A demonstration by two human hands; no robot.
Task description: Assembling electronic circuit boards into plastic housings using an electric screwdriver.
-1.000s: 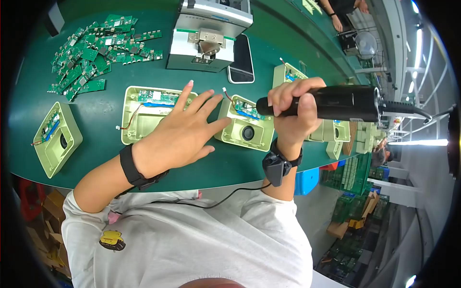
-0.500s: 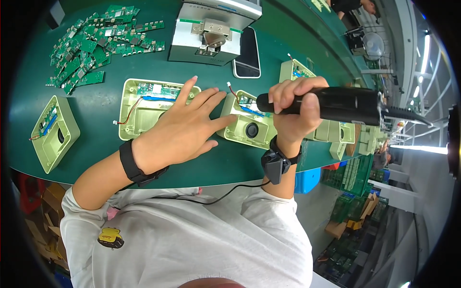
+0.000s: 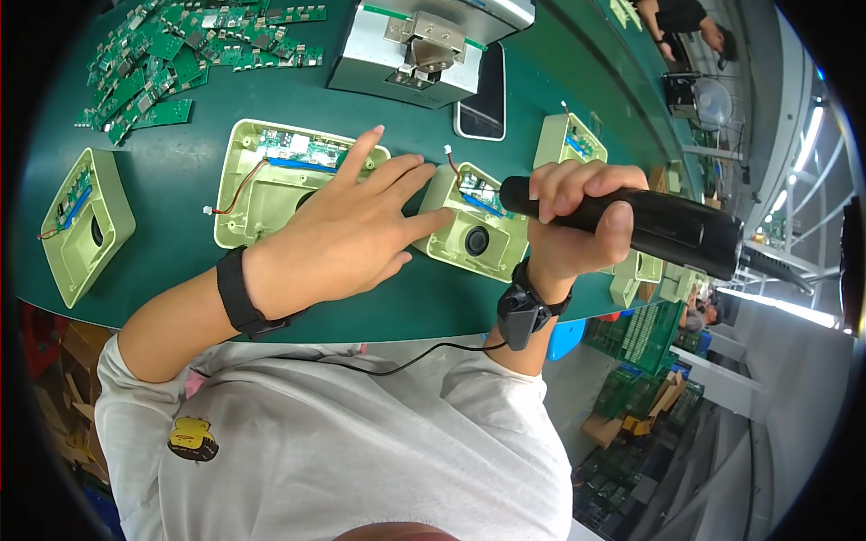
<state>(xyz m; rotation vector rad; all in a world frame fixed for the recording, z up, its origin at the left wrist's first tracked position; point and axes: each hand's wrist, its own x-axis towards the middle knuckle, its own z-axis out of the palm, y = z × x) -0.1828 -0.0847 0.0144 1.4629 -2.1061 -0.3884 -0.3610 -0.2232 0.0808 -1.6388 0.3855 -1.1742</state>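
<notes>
A black electric screwdriver [image 3: 677, 227] with a cord at its rear is wrapped in the fingers of my right hand [image 3: 577, 221]. Its front end is over the upper right of a pale green plastic casing [image 3: 439, 242], which holds a round black speaker [image 3: 476, 241], a green circuit board and a red-black wire. My left hand [image 3: 338, 230] is spread, its thumb side at that casing's left edge. Beneath the same hand lies a larger green casing [image 3: 233, 206], partly covered, with a board and a blue strip inside. The screwdriver's tip is hidden from view.
A pile of loose circuit boards [image 3: 149, 72] lies at the far left. Behind my hands stand a silver machine [image 3: 388, 77] and a phone [image 3: 482, 108]. Another casing [image 3: 113, 194] sits at left, one more [image 3: 550, 140] at back right. Crates [image 3: 636, 338] stand beyond the table edge.
The whole view has shifted a little. The screwdriver's rear end has swung lower, so it slants more. My left hand keeps its place between the two casings.
</notes>
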